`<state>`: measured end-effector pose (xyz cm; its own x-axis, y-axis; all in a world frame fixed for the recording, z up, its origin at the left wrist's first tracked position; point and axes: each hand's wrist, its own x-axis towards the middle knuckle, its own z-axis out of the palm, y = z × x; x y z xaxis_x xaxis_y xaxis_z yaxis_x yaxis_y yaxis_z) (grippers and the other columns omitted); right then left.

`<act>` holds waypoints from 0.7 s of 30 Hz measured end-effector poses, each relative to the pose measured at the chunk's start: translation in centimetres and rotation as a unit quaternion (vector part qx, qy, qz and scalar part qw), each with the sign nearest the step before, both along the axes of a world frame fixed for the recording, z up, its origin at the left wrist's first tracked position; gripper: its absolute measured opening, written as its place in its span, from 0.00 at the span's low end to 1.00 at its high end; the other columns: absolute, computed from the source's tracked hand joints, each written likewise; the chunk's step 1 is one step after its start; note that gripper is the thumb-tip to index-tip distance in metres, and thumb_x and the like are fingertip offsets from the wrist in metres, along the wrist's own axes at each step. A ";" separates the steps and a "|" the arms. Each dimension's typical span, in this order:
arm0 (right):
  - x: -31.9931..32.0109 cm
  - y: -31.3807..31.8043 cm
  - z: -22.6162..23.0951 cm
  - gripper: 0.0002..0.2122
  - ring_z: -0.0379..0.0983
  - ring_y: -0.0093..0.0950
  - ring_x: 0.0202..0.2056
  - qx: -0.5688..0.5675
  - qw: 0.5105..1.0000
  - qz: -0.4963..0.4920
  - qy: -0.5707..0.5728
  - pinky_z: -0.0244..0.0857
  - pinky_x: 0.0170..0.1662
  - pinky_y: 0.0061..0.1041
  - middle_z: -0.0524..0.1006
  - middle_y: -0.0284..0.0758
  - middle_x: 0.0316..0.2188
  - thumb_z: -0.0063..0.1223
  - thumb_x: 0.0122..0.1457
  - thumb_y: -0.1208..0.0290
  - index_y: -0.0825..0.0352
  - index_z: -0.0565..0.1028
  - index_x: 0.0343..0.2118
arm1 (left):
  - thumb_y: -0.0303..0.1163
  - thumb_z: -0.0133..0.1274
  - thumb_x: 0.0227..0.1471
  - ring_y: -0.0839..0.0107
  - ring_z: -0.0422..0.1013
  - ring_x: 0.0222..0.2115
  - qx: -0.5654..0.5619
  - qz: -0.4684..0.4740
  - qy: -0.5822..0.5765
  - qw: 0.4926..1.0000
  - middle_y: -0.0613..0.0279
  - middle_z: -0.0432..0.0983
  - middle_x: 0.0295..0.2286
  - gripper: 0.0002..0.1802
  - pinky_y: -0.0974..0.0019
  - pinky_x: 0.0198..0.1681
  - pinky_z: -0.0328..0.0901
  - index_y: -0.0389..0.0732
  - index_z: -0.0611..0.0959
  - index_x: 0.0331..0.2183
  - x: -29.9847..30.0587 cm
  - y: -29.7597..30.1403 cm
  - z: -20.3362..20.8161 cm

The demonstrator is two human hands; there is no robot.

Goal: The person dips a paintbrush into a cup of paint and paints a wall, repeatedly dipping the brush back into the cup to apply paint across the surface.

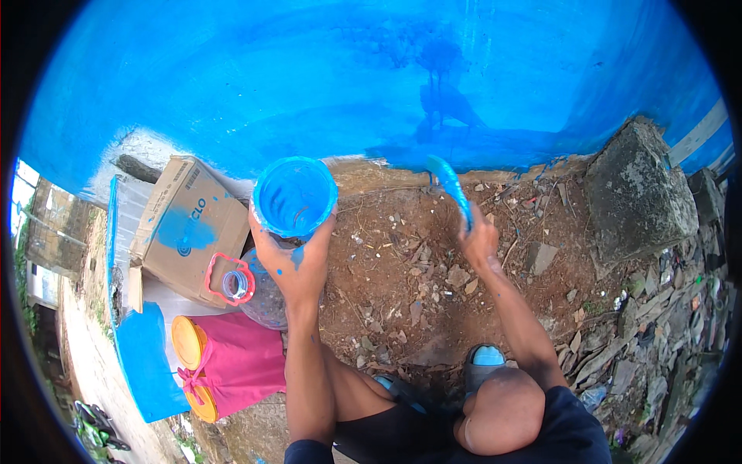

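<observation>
My left hand [292, 259], smeared with blue paint, is wrapped round a small bucket [295, 230] whose inside and rim are coated in blue. In my right hand [481, 241] is a paintbrush [453, 188], its handle and head covered in blue paint. The brush head is close to the lower edge of the blue wall [325, 85]; whether it touches the wall I cannot tell. Darker, wet-looking blue patches with drips show on the wall above the brush.
To the left stand a paint-stained cardboard box [185, 220], a clear plastic bottle [267, 298] with a red handle, and a pink cloth bag [243, 348] beside orange lids. A rough concrete block [638, 193] sits against the wall at right. Stones and leaf litter cover the soil [371, 263].
</observation>
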<state>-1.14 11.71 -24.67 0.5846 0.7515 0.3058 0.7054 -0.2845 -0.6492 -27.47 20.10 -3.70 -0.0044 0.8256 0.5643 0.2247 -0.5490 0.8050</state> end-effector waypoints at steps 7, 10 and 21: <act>3.9 -6.3 -1.9 0.12 0.77 0.51 0.25 0.067 0.968 -0.237 -0.035 0.67 0.26 0.42 0.77 0.53 0.22 0.51 0.64 0.69 0.68 0.77 0.47 | 0.26 0.70 0.41 0.66 0.71 0.48 -0.021 -0.006 -0.036 0.999 0.54 0.73 0.47 0.39 0.63 0.51 0.67 0.34 0.71 0.54 1.1 -0.3 0.4; 4.1 -4.8 -0.1 0.12 0.77 0.50 0.25 0.070 0.961 -0.268 -0.015 0.67 0.26 0.40 0.76 0.53 0.22 0.51 0.64 0.69 0.68 0.77 0.47 | 0.26 0.70 0.41 0.65 0.71 0.49 -0.016 -0.020 -0.026 0.999 0.54 0.72 0.48 0.40 0.62 0.51 0.67 0.34 0.70 0.55 0.9 -0.2 0.5; -1.7 1.2 6.3 0.10 0.75 0.31 0.17 0.101 0.993 0.045 -0.030 0.70 0.18 0.32 0.77 0.42 0.19 0.53 0.61 0.77 0.68 0.75 0.45 | 0.27 0.70 0.40 0.65 0.72 0.47 0.008 -0.038 -0.044 0.998 0.52 0.75 0.46 0.40 0.61 0.51 0.66 0.32 0.71 0.55 2.0 -0.4 0.1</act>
